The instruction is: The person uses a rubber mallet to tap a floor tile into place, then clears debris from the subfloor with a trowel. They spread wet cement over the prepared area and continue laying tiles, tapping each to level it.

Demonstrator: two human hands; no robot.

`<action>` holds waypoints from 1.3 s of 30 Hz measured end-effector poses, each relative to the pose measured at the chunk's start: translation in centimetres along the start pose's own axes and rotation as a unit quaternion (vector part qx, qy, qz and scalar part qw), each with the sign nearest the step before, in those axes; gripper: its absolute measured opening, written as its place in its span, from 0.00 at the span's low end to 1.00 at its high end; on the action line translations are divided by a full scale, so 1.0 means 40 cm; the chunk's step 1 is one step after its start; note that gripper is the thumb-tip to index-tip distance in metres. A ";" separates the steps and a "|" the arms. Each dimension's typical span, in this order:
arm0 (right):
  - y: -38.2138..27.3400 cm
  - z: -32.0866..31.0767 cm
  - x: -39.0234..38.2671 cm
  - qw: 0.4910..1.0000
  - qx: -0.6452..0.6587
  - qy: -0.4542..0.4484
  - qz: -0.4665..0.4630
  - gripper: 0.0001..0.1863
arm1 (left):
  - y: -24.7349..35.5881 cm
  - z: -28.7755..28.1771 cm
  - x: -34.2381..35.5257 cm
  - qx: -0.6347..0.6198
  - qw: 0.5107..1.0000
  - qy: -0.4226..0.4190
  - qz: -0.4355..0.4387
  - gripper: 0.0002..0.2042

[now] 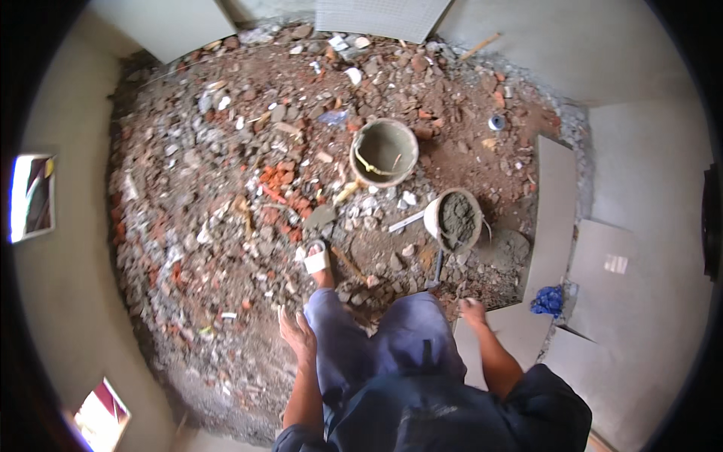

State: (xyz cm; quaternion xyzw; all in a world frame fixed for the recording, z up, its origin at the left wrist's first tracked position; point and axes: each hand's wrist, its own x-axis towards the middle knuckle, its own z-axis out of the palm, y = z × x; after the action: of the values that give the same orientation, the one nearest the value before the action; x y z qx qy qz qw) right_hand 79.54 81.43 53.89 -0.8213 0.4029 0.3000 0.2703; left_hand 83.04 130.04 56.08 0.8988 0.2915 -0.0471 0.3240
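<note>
My left hand (297,331) is raised beside my left knee, fingers apart and holding nothing. My right hand (473,312) is curled near the edge of the grey tiles (550,226); I cannot make out whether anything is in it. Ahead of it, a bucket of wet grey mortar (457,218) stands on the rubble, with a long-handled hammer (435,275) and a pale straight bar (407,221) nearby. Farther forward is a mostly empty bucket (384,147) with a yellow rope. A flat grey blade (320,218) lies near my sandalled foot (316,264).
Broken brick and rubble (196,188) cover much of the floor. Walls (644,166) enclose the room, with two openings (30,200) on the left. Large panels (380,15) lean at the far wall. A blue plastic bag (547,301) and a small spool (496,123) lie on the right.
</note>
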 end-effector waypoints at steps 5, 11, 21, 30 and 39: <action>-0.464 0.366 0.127 0.986 -0.054 -0.116 -0.104 0.24 | -0.038 0.130 0.084 0.027 0.995 -0.097 -0.007 0.29; -0.781 0.773 0.415 0.886 -0.328 -0.143 -0.294 0.30 | -0.139 0.157 0.077 0.011 0.992 -0.122 -0.039 0.32; -0.871 1.128 0.724 0.726 -0.539 -0.128 -0.407 0.30 | -0.086 0.083 0.186 0.093 0.968 -0.216 -0.087 0.34; -0.857 1.038 0.817 0.704 -0.597 -0.040 -0.384 0.27 | -0.083 0.110 0.194 0.102 0.963 -0.240 -0.071 0.35; -0.607 0.725 0.473 0.927 -0.213 -0.170 -0.257 0.16 | -0.107 0.209 0.123 0.044 0.990 -0.126 0.045 0.33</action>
State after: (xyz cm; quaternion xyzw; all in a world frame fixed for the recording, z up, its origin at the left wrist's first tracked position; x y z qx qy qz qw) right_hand 100.95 104.73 25.83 -0.8717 0.0529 0.4338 0.2216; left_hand 85.58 130.03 45.79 0.9111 0.2056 -0.1581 0.3204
